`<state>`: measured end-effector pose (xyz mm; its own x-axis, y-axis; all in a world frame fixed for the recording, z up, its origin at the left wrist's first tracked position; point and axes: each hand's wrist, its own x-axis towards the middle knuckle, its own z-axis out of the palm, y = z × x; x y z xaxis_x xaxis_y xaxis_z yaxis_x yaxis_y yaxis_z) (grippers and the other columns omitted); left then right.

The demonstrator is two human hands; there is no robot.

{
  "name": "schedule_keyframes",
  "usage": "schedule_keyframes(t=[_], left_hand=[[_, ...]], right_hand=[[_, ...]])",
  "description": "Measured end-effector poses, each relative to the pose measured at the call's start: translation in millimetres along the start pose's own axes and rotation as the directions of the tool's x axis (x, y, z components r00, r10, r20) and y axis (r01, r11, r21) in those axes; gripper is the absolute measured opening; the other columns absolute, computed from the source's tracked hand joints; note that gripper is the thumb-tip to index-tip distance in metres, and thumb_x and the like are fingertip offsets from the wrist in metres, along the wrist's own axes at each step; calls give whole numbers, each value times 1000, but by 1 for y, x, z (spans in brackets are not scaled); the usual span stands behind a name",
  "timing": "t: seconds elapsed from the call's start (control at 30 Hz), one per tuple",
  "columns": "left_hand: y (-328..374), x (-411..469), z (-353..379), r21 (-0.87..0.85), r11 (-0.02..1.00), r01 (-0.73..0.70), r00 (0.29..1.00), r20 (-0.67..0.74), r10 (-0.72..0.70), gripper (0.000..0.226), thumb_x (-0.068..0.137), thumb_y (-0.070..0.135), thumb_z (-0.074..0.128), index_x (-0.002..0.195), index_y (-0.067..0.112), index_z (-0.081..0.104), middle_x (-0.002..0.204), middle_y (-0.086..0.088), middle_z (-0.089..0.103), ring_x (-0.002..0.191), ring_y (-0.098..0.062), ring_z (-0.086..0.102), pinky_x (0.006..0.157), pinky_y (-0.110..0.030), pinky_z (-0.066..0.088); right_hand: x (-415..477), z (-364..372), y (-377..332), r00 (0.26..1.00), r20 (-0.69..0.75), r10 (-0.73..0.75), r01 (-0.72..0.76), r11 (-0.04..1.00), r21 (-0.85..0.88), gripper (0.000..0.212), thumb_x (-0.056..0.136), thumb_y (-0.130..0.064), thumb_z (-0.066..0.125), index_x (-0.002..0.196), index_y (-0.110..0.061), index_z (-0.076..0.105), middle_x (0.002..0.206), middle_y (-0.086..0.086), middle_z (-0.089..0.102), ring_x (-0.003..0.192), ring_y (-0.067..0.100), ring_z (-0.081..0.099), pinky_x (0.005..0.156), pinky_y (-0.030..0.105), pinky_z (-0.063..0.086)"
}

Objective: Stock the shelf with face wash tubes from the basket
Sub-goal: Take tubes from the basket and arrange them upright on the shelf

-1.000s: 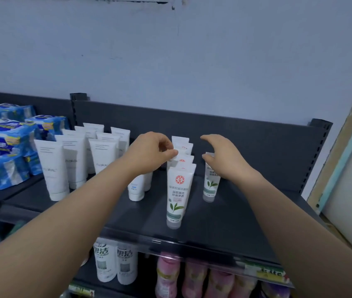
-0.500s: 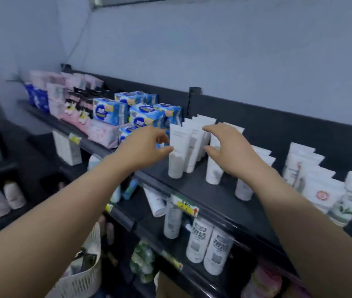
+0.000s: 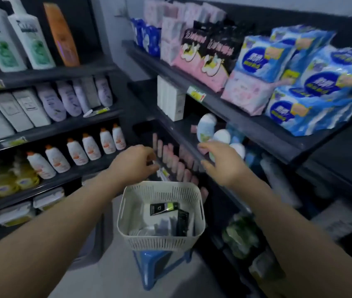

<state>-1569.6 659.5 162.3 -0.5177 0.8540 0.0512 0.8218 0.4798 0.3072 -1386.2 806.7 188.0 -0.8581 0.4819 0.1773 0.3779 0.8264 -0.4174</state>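
Head view, reach toward the basket. The cream slotted basket sits on a blue stool between two runs of shelving. The face wash tubes lie loose inside it, a dark one with a green end on top, a black one beside it and pale ones beneath. The left grip hangs above the far rim, fingers loosely curled with nothing seen in them. The right grip hovers to its right, fingers relaxed and apart, likewise empty. The step in hand is judged to be fetching the next tube. It is best done by lowering one grip straight down inside the rim, pinching the topmost tube across its body and lifting it clear of the wall, so that the light basket is not dragged off the stool. The other grip may steady the rim. Half a second earlier both grips were at the top shelf among upright white tubes. The view has since swung down and left, so that row is out of sight and only the neighbouring blue packs remain, and both grips have dropped to just above the basket.
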Motion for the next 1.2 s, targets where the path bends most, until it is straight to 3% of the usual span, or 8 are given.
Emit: schedule_keyframes(t=[0.1, 0.37, 0.6, 0.77, 0.9, 1.0, 1.1, 1.2], left_hand=[[-53, 14, 43, -25, 998, 51, 991, 126, -47, 31, 85, 43, 61, 102, 18, 65, 100, -2, 67, 89, -20, 61, 77, -36, 52], [-122, 51, 200, -96, 976, 193, 925, 348, -149, 33, 86, 37, 61, 112, 17, 64, 113, -4, 64, 106, -23, 59, 90, -33, 48], [-160, 63, 333, -127, 933, 336, 850, 467, -243, 36, 87, 37, 62, 115, 16, 62, 114, -7, 64, 102, -24, 60, 90, -32, 48], [-174, 67, 397, -140, 893, 428, 798, 522, -300, 36, 87, 37, 62, 117, 16, 62, 116, -7, 64, 103, -24, 60, 91, -35, 49], [-184, 70, 422, -130, 870, 475, 770, 541, -339, 35, 87, 37, 63, 116, 16, 63, 115, -6, 65, 101, -23, 62, 90, -34, 50], [-190, 72, 429, -113, 857, 503, 747, 556, -365, 35, 87, 35, 63, 116, 16, 62, 116, -6, 65, 101, -24, 62, 89, -32, 50], [-196, 74, 432, -104, 849, 517, 737, 558, -381, 35, 87, 34, 64, 116, 14, 62, 116, -8, 64, 103, -25, 61, 89, -33, 49], [-202, 74, 433, -92, 838, 538, 721, 565, -401, 35, 87, 32, 65, 116, 13, 62, 117, -8, 63, 104, -25, 61, 91, -34, 49]], right_hand=[[25, 70, 17, 995, 95, 38, -41, 999, 33, 23, 82, -3, 63, 105, 0, 65, 102, 20, 66, 97, 37, 60, 84, 32, 41], [53, 232, 107, 848, 435, 303, -309, 949, -58, 41, 94, -15, 53, 135, -17, 50, 133, 8, 52, 116, 26, 53, 86, 27, 43], [67, 372, 188, 727, 551, 409, -397, 906, -148, 30, 92, -5, 52, 121, 1, 54, 125, 20, 53, 112, 31, 52, 85, 29, 42], [61, 454, 240, 677, 574, 460, -326, 887, -326, 3, 86, -4, 56, 87, -7, 55, 108, 21, 58, 94, 27, 58, 69, 25, 38], [60, 479, 261, 696, 583, 419, -123, 870, -478, 11, 90, -8, 43, 91, -14, 53, 90, 11, 53, 78, 16, 46, 54, 21, 27], [67, 481, 254, 659, 561, 501, -243, 848, -472, 33, 83, 2, 52, 61, -16, 35, 79, 8, 52, 96, 23, 56, 68, 28, 30], [68, 482, 258, 674, 580, 457, -150, 854, -498, 41, 82, 5, 52, 58, -20, 30, 64, 3, 38, 100, 25, 56, 81, 30, 38], [67, 487, 260, 637, 616, 463, -54, 824, -564, 30, 84, 0, 51, 61, -16, 40, 97, 11, 62, 104, 26, 54, 93, 35, 40]])
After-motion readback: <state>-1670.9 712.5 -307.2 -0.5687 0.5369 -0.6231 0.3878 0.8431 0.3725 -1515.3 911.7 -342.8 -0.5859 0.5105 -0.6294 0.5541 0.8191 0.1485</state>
